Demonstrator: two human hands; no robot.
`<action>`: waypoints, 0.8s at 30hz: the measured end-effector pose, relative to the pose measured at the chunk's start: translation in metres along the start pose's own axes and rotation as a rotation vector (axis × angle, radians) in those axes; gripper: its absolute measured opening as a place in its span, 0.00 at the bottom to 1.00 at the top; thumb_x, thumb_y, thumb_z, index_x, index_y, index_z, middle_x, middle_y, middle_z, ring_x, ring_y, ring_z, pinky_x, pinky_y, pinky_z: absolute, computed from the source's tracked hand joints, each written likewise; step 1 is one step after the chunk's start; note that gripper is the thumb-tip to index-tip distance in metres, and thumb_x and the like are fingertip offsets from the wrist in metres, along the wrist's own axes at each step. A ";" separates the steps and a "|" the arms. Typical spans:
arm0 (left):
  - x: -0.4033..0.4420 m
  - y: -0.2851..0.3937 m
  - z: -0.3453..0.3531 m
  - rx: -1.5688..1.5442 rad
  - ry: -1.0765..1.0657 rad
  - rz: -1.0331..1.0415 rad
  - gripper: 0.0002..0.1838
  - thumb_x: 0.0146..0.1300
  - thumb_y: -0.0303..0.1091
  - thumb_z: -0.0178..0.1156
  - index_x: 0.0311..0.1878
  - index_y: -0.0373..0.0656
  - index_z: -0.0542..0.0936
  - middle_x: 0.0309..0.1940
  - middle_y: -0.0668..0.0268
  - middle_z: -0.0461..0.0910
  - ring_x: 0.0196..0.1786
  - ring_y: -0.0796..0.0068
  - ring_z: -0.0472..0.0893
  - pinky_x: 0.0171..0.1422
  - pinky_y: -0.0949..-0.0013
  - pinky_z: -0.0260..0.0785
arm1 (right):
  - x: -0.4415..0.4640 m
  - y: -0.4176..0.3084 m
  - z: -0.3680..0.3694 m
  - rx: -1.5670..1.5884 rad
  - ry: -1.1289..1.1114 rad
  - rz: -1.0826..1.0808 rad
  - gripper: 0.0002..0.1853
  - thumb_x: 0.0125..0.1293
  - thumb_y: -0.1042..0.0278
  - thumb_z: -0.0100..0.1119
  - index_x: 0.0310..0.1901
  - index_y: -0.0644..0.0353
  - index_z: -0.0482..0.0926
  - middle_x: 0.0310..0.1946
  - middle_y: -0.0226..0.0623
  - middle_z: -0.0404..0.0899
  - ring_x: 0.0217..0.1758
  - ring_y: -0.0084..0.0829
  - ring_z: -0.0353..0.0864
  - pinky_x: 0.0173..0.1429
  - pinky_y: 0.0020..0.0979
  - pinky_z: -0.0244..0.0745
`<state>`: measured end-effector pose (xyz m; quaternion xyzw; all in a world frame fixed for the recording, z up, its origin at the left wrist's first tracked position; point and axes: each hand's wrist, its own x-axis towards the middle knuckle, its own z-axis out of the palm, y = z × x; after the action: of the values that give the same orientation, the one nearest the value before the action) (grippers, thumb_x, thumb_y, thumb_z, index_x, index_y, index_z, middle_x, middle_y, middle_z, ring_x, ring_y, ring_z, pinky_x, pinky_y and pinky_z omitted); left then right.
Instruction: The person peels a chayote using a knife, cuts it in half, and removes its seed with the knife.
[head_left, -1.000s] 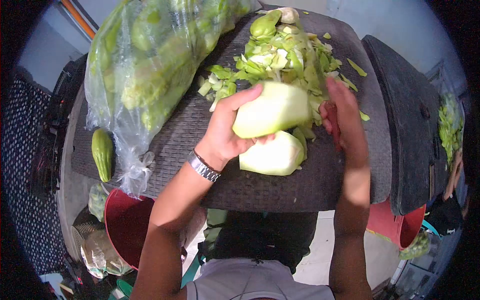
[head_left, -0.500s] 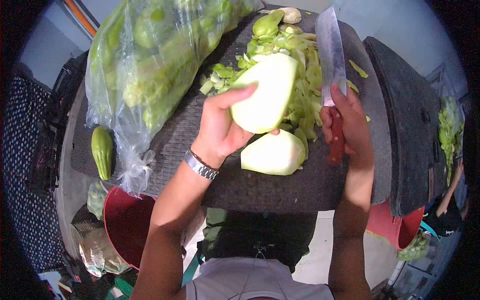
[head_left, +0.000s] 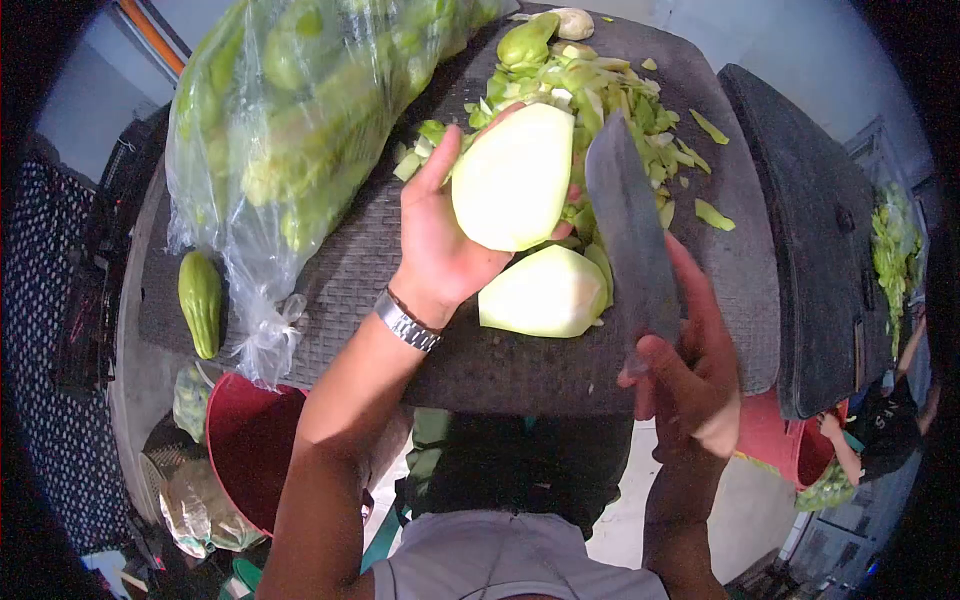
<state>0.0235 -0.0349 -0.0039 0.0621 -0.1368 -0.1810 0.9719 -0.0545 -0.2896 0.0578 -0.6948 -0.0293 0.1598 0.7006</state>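
Observation:
A pale peeled vegetable (head_left: 512,178) rests in my left hand (head_left: 440,235), with the fingers wrapped behind it and the thumb raised at its left side. My right hand (head_left: 692,365) grips a large knife (head_left: 630,220) by its handle, the blade pointing up and a little left, beside the vegetable. Just below my left hand a second peeled piece (head_left: 545,293) lies on the dark woven table (head_left: 520,385). Behind both hands is a heap of green peelings (head_left: 640,105), with a green vegetable (head_left: 527,40) at its top edge.
A clear bag of green vegetables (head_left: 300,130) fills the table's upper left. A single green vegetable (head_left: 201,303) lies below it. Red containers (head_left: 250,440) stand below the table at both sides. At the far right a person's arm (head_left: 843,450) reaches beside one.
The knife has swung from the right of the peelings to beside the held vegetable. My left hand has turned the vegetable more upright. The person at the right has come further into view.

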 end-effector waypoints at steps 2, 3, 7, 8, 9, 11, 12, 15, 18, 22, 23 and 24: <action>0.001 0.002 -0.009 -0.070 0.037 0.020 0.37 0.78 0.59 0.47 0.78 0.41 0.66 0.74 0.53 0.71 0.72 0.44 0.74 0.76 0.39 0.66 | -0.001 0.010 0.002 0.024 -0.016 -0.010 0.43 0.67 0.72 0.63 0.82 0.50 0.55 0.35 0.37 0.85 0.20 0.23 0.79 0.22 0.25 0.74; 0.001 0.005 -0.011 -0.112 0.091 0.041 0.36 0.78 0.59 0.47 0.77 0.41 0.67 0.73 0.53 0.72 0.72 0.47 0.75 0.76 0.42 0.66 | -0.002 0.015 0.002 0.036 -0.029 -0.010 0.44 0.67 0.72 0.62 0.83 0.49 0.53 0.35 0.37 0.86 0.20 0.23 0.79 0.23 0.25 0.74; 0.000 0.008 -0.007 -0.062 0.164 0.113 0.33 0.78 0.56 0.48 0.75 0.43 0.71 0.70 0.53 0.76 0.72 0.54 0.76 0.78 0.51 0.67 | -0.003 0.019 0.001 0.007 -0.122 0.046 0.44 0.70 0.69 0.60 0.84 0.49 0.51 0.34 0.39 0.87 0.19 0.23 0.78 0.25 0.25 0.75; 0.000 0.006 -0.004 -0.055 0.182 0.112 0.32 0.78 0.56 0.49 0.75 0.43 0.71 0.70 0.52 0.76 0.72 0.54 0.76 0.78 0.51 0.67 | -0.004 0.018 0.001 -0.017 -0.143 0.069 0.43 0.71 0.69 0.59 0.84 0.49 0.50 0.33 0.39 0.87 0.19 0.23 0.78 0.25 0.25 0.75; 0.002 0.002 0.005 -0.049 0.201 0.110 0.32 0.78 0.55 0.49 0.75 0.43 0.71 0.70 0.52 0.76 0.71 0.53 0.76 0.78 0.51 0.66 | -0.004 0.020 0.000 -0.051 -0.152 0.047 0.43 0.72 0.68 0.59 0.84 0.48 0.50 0.32 0.39 0.87 0.19 0.23 0.78 0.25 0.25 0.75; 0.004 -0.005 0.009 0.005 0.226 0.127 0.33 0.78 0.55 0.49 0.76 0.43 0.69 0.71 0.52 0.75 0.71 0.51 0.76 0.78 0.49 0.65 | -0.004 0.025 0.000 -0.116 -0.174 0.000 0.42 0.73 0.67 0.58 0.84 0.47 0.50 0.29 0.39 0.87 0.19 0.23 0.78 0.25 0.26 0.75; 0.006 -0.008 0.008 0.054 0.230 0.146 0.34 0.78 0.56 0.49 0.77 0.43 0.68 0.72 0.53 0.74 0.71 0.49 0.76 0.79 0.48 0.64 | -0.006 0.024 0.002 -0.135 -0.154 0.035 0.41 0.74 0.66 0.58 0.84 0.46 0.50 0.28 0.38 0.87 0.19 0.23 0.78 0.25 0.26 0.76; 0.006 -0.010 0.006 0.177 0.210 0.184 0.35 0.78 0.56 0.49 0.79 0.46 0.65 0.73 0.55 0.73 0.71 0.47 0.75 0.79 0.46 0.64 | -0.013 0.017 0.009 -0.211 -0.116 0.111 0.39 0.75 0.63 0.58 0.84 0.45 0.52 0.27 0.38 0.86 0.18 0.23 0.78 0.25 0.27 0.76; 0.005 -0.009 0.009 0.255 0.176 0.194 0.34 0.78 0.55 0.50 0.80 0.48 0.63 0.72 0.55 0.74 0.70 0.47 0.76 0.77 0.44 0.66 | -0.016 0.015 0.009 -0.288 -0.126 0.119 0.38 0.76 0.62 0.57 0.83 0.44 0.54 0.26 0.38 0.86 0.18 0.23 0.78 0.26 0.29 0.77; 0.008 -0.010 0.010 0.303 0.217 0.238 0.34 0.77 0.54 0.50 0.80 0.48 0.63 0.71 0.55 0.75 0.68 0.47 0.78 0.74 0.42 0.69 | -0.018 0.017 0.005 -0.292 -0.128 0.121 0.37 0.76 0.62 0.57 0.83 0.43 0.55 0.25 0.38 0.85 0.19 0.24 0.80 0.27 0.29 0.78; 0.007 -0.010 0.010 0.321 0.220 0.237 0.34 0.77 0.53 0.50 0.80 0.48 0.63 0.70 0.55 0.75 0.67 0.47 0.79 0.74 0.42 0.69 | -0.018 0.017 0.006 -0.282 -0.119 0.131 0.37 0.76 0.62 0.56 0.83 0.43 0.56 0.25 0.38 0.85 0.19 0.24 0.80 0.27 0.29 0.78; 0.007 -0.010 0.010 0.339 0.223 0.235 0.33 0.77 0.53 0.50 0.80 0.48 0.63 0.70 0.55 0.75 0.67 0.47 0.79 0.73 0.42 0.70 | -0.018 0.017 0.005 -0.294 -0.122 0.135 0.36 0.76 0.62 0.56 0.83 0.43 0.56 0.26 0.38 0.86 0.20 0.24 0.80 0.28 0.30 0.78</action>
<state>0.0238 -0.0473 0.0058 0.2277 -0.0635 -0.0329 0.9711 -0.0762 -0.2897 0.0441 -0.7793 -0.0479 0.2422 0.5760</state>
